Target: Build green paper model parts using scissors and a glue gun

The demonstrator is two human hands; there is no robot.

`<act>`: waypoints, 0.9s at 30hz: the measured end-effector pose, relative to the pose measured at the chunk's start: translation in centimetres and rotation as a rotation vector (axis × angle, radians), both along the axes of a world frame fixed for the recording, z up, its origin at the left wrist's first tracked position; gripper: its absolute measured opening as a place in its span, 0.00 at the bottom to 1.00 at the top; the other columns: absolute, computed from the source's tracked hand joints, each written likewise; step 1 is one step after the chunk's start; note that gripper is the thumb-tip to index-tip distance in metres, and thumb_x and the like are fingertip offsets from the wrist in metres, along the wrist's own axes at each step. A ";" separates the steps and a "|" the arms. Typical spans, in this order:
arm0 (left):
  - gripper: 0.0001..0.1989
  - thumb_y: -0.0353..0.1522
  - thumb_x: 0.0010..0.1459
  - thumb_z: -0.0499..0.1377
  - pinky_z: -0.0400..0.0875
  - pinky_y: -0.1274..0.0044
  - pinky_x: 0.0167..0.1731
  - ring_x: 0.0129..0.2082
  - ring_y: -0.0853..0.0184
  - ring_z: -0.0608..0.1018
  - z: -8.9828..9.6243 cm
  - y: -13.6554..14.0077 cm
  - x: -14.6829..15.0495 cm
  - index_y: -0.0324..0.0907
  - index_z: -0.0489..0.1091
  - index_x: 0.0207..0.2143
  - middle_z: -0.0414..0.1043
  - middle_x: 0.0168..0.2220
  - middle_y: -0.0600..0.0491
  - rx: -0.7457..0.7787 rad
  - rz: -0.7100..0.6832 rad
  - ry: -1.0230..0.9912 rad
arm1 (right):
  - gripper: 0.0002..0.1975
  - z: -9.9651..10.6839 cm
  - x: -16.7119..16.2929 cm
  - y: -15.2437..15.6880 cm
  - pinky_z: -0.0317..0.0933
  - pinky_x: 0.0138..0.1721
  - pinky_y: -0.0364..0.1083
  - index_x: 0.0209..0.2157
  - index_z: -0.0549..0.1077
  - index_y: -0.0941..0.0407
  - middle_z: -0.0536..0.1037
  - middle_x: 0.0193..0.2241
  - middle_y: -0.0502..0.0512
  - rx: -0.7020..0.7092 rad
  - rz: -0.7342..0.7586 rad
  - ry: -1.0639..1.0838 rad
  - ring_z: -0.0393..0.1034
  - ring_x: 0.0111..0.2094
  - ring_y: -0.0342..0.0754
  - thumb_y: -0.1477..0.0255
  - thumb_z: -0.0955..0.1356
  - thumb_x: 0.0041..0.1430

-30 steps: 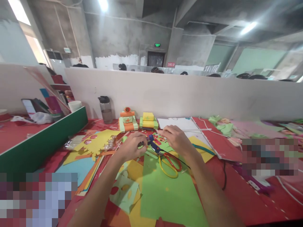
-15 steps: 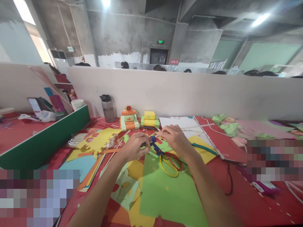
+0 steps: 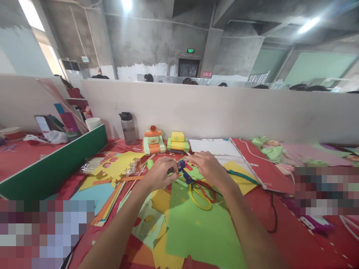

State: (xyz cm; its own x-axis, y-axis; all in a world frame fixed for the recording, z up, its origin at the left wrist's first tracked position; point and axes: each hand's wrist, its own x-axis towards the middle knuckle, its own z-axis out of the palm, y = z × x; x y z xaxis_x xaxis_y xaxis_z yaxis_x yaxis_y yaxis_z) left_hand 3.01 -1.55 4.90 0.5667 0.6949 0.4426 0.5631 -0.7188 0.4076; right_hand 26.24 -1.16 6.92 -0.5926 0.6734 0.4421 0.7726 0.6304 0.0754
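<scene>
My left hand (image 3: 162, 172) is closed around the left end of a blue hot glue gun (image 3: 182, 165), whose handle points down toward the paper. Its fingers partly cover a dark part of the gun. My right hand (image 3: 206, 164) is pinched just right of the gun. A long translucent stick (image 3: 246, 163), seemingly a glue stick, runs out behind it to the right; the fingertips partly hide its near end. Below the gun lie scissors (image 3: 200, 203) with red and yellow handles, over a green paper sheet (image 3: 204, 231).
Two paper models, one orange and pale green (image 3: 153, 144), one yellow and green (image 3: 177, 142), stand at the back beside a grey bottle (image 3: 127, 129). Yellow cut paper (image 3: 117, 168) lies left. A green divider (image 3: 56, 158) borders the left; a white board (image 3: 217, 147) lies behind.
The translucent stick's far end has swung down and nearer, toward the table's right side. Both hands and the glue gun stay almost in place.
</scene>
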 end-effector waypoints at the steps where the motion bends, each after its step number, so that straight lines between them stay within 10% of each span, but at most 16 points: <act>1: 0.06 0.25 0.52 0.56 0.66 0.73 0.45 0.40 0.62 0.75 0.0 0.0 0.0 0.42 0.70 0.30 0.75 0.36 0.52 -0.005 -0.001 -0.002 | 0.23 0.0 0.0 0.0 0.56 0.42 0.48 0.48 0.75 0.55 0.79 0.38 0.56 -0.005 0.002 0.000 0.68 0.39 0.51 0.90 0.62 0.57; 21: 0.02 0.27 0.55 0.57 0.65 0.71 0.45 0.41 0.60 0.74 -0.3 -0.1 0.0 0.42 0.68 0.31 0.73 0.36 0.51 0.049 -0.022 0.106 | 0.14 0.2 -0.5 -0.5 0.61 0.43 0.50 0.48 0.77 0.57 0.75 0.36 0.57 0.070 0.156 0.026 0.66 0.38 0.52 0.81 0.65 0.65; 27: 0.02 0.27 0.56 0.57 0.65 0.71 0.44 0.40 0.61 0.74 -0.2 -0.2 0.1 0.43 0.68 0.31 0.73 0.36 0.52 0.070 -0.028 0.094 | 0.25 -0.2 -0.1 -0.4 0.65 0.48 0.50 0.53 0.72 0.54 0.74 0.42 0.58 0.004 0.202 0.104 0.68 0.47 0.52 0.89 0.60 0.62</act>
State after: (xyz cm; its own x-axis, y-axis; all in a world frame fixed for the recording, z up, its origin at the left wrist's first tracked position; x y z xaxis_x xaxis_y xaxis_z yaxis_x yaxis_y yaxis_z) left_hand 3.08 -1.73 4.74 0.6267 0.6478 0.4332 0.5759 -0.7595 0.3025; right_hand 26.12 -1.52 6.76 -0.6664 0.5437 0.5102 0.6345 0.7729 0.0050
